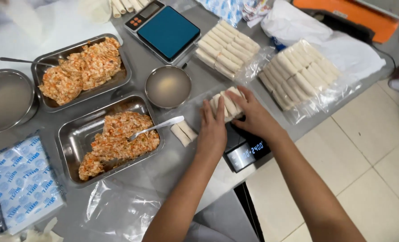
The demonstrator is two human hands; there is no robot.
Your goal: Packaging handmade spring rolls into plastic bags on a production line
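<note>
I stand over a grey metal surface (195, 85) crowded with food-wrapping gear. To the far right lie two clear bags of pale rolled wrappers, a larger bag (300, 74) and a smaller bag (226, 49). At left sit two steel trays of orange-flecked filling, an upper tray (80, 71) and a lower tray (112, 139) with a spoon (157, 127) resting in it. A blue-topped scale (163, 29) stands at the top, a small round steel bowl (168, 86) of liquid below it. My left hand (212, 130) lies flat, fingers straight, its grip open against a small stack of rolls (226, 104) on a black digital scale (246, 150). My right hand (253, 116) cups the stack's other side, fingers curled over it. Two loose rolls (183, 132) lie just left of my left hand.
</note>
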